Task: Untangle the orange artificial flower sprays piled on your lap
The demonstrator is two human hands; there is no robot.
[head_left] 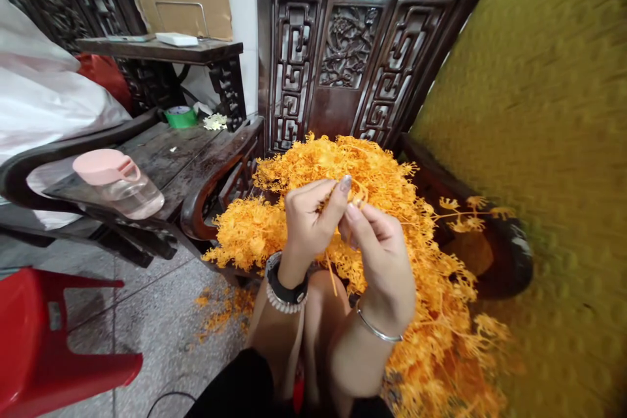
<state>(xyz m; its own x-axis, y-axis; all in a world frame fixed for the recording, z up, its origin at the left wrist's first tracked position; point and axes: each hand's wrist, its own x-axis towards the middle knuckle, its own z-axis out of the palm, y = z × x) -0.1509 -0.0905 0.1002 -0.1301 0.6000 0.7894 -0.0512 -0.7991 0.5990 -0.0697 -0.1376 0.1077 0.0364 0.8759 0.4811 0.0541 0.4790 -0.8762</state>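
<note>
A large heap of orange artificial flower sprigs (337, 155) covers the seat of a dark carved wooden chair in front of me. Over the heap, both my hands meet at one small orange sprig (361, 194). My left hand (316, 212) is closed on it, thumb pressed to the fingers, and a thin orange stem (332, 274) hangs below. My right hand (385, 245) pinches the sprig at its flower end, fingertips close to the left thumb. The fingers partly hide the sprig.
A pink-lidded bottle (120, 179) and green tape (181, 117) sit on the dark wooden bench at left. A red plastic stool (29, 339) stands at lower left. Orange bits (225, 310) litter the floor. A yellow-brown textured panel (548, 111) rises at right.
</note>
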